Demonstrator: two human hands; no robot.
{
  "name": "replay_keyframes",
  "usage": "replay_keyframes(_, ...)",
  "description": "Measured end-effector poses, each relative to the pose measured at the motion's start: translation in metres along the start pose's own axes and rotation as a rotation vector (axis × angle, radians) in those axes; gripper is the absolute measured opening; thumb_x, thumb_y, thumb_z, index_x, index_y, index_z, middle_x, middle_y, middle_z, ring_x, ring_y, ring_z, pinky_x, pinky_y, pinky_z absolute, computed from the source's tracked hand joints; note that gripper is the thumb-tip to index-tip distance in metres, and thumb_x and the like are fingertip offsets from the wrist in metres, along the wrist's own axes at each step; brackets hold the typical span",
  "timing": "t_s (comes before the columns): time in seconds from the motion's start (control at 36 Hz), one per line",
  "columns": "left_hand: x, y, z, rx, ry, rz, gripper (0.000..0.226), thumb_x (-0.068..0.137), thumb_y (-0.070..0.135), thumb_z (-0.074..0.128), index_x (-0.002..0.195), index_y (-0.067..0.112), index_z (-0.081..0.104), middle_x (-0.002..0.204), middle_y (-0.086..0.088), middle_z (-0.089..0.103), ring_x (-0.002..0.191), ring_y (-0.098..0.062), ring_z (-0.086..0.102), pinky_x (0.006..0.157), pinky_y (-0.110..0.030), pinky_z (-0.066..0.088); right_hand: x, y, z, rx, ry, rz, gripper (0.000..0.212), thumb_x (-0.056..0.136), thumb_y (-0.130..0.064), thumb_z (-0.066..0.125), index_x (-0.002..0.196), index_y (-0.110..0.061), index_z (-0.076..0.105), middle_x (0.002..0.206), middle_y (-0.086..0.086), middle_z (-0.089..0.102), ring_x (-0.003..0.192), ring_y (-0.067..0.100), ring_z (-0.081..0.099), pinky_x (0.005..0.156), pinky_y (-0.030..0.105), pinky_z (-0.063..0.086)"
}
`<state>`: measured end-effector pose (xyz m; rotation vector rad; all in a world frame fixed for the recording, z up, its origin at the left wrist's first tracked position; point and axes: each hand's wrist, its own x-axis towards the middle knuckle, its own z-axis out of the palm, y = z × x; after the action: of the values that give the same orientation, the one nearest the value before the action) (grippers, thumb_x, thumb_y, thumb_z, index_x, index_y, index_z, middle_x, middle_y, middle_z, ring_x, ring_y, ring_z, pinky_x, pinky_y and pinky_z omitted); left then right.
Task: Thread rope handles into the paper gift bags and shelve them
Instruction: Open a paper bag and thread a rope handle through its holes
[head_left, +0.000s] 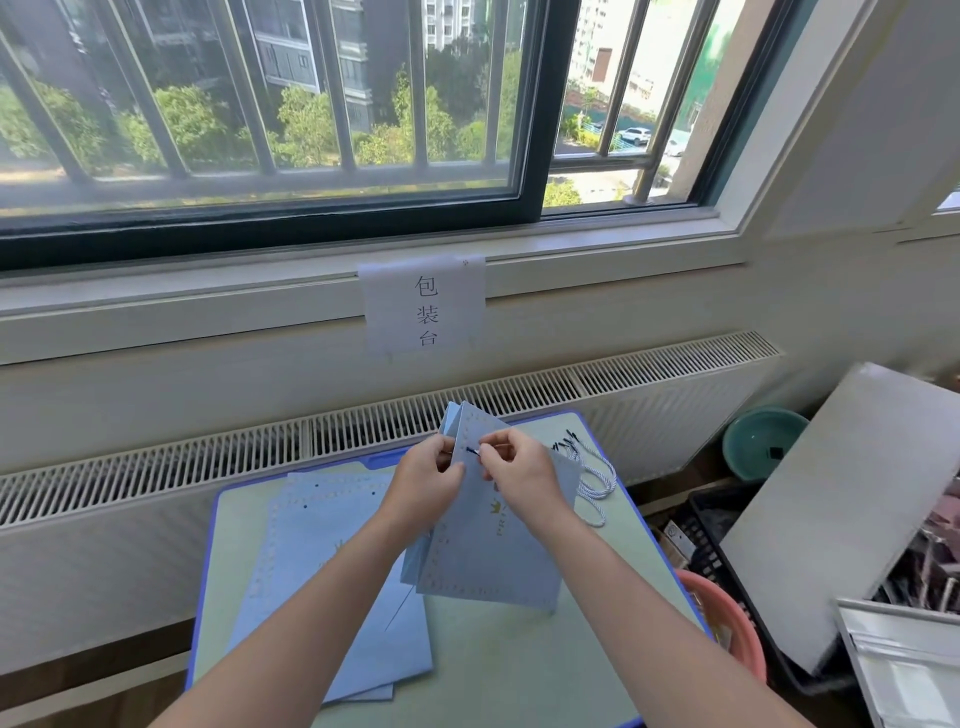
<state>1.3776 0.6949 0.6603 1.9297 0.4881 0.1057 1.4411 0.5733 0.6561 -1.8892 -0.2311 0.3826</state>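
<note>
I work at a small pale green table with a blue rim, pushed up against a white slatted radiator under a wide barred window, with a white paper sign bearing three printed characters taped to the sill. The fingertips of my right hand pinch the dark tip of a rope handle at the upper edge of a folded light blue paper gift bag with a dotted border, which stands tilted above the middle of the table. My left hand is curled round that same upper edge just left of the tip, holding the bag up. Under my left forearm a stack of flat light blue paper bags lies on the near left of the table. On the far right of the table rests a loose bundle of white twisted rope handles with black tips. Off the table on the right are a teal bowl, a leaning white board, a black plastic crate and a pink plastic basin
</note>
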Motion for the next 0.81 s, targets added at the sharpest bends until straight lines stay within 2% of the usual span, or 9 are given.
replay_keyframes(0.11, -0.001, -0.001, -0.001, -0.011, -0.014, -0.012, 0.014, 0.093, 0.010, 0.055, 0.093, 0.020, 0.064, 0.090, 0.002, 0.070, 0.085, -0.016, 0.068, 0.073, -0.041, 0.058, -0.001, 0.001, -0.003, -0.039, 0.011, -0.014, 0.005, 0.092, -0.015, 0.061, 0.091, -0.015, 0.066, 0.078, -0.007, 0.064, 0.068, 0.004, 0.057, 0.060, 0.015, 0.044)
replay_keyframes(0.19, -0.002, 0.000, -0.002, -0.017, -0.013, -0.015, 0.015, 0.093, 0.010, 0.055, 0.093, 0.021, 0.065, 0.089, 0.002, 0.070, 0.085, -0.017, 0.068, 0.073, -0.043, 0.058, -0.002, -0.001, -0.005, -0.078, 0.025, -0.033, 0.006, 0.092, -0.014, 0.061, 0.090, -0.016, 0.067, 0.082, -0.008, 0.065, 0.075, 0.003, 0.060, 0.061, 0.009, 0.045)
replay_keyframes(0.33, -0.003, 0.000, -0.001, -0.011, -0.011, 0.003, 0.017, 0.091, 0.011, 0.055, 0.096, 0.021, 0.067, 0.089, 0.001, 0.070, 0.086, -0.019, 0.068, 0.075, -0.047, 0.057, -0.003, -0.003, -0.004, -0.097, 0.036, -0.081, 0.008, 0.093, -0.014, 0.061, 0.089, -0.018, 0.066, 0.081, -0.008, 0.066, 0.075, 0.002, 0.060, 0.062, 0.007, 0.044)
replay_keyframes(0.53, -0.005, 0.003, -0.001, -0.037, -0.025, 0.011, 0.025, 0.092, 0.008, 0.054, 0.107, 0.023, 0.067, 0.092, 0.004, 0.071, 0.086, -0.014, 0.068, 0.074, -0.043, 0.059, -0.001, -0.003, -0.003, -0.132, 0.023, -0.110, 0.008, 0.094, -0.014, 0.060, 0.090, -0.019, 0.065, 0.080, -0.011, 0.064, 0.074, -0.001, 0.059, 0.062, 0.006, 0.043)
replay_keyframes(0.67, -0.005, 0.003, -0.002, -0.017, -0.034, 0.042, 0.026, 0.094, 0.009, 0.054, 0.114, 0.019, 0.067, 0.095, 0.005, 0.070, 0.085, -0.008, 0.067, 0.070, -0.031, 0.059, 0.000, -0.005, -0.005, -0.151, -0.015, -0.097, 0.010, 0.094, -0.012, 0.058, 0.091, -0.012, 0.068, 0.075, -0.008, 0.061, 0.065, 0.000, 0.054, 0.055, 0.008, 0.041)
replay_keyframes(0.75, -0.007, 0.005, 0.000, 0.007, -0.050, 0.078, 0.023, 0.096, 0.013, 0.054, 0.113, 0.020, 0.067, 0.095, 0.004, 0.070, 0.087, -0.010, 0.066, 0.074, -0.034, 0.058, 0.000, -0.007, -0.004, -0.161, 0.006, -0.097, 0.006, 0.093, -0.013, 0.060, 0.090, -0.013, 0.065, 0.077, -0.008, 0.062, 0.070, 0.000, 0.056, 0.059, 0.008, 0.041)
replay_keyframes(0.81, -0.008, 0.009, 0.000, -0.002, -0.055, 0.077, 0.022, 0.097, 0.014, 0.051, 0.106, 0.023, 0.068, 0.092, -0.001, 0.070, 0.085, -0.018, 0.065, 0.073, -0.040, 0.055, 0.000, -0.006, -0.003, -0.136, 0.035, -0.086, 0.002, 0.092, -0.016, 0.063, 0.092, -0.015, 0.063, 0.082, -0.007, 0.064, 0.075, 0.003, 0.060, 0.062, 0.012, 0.042)
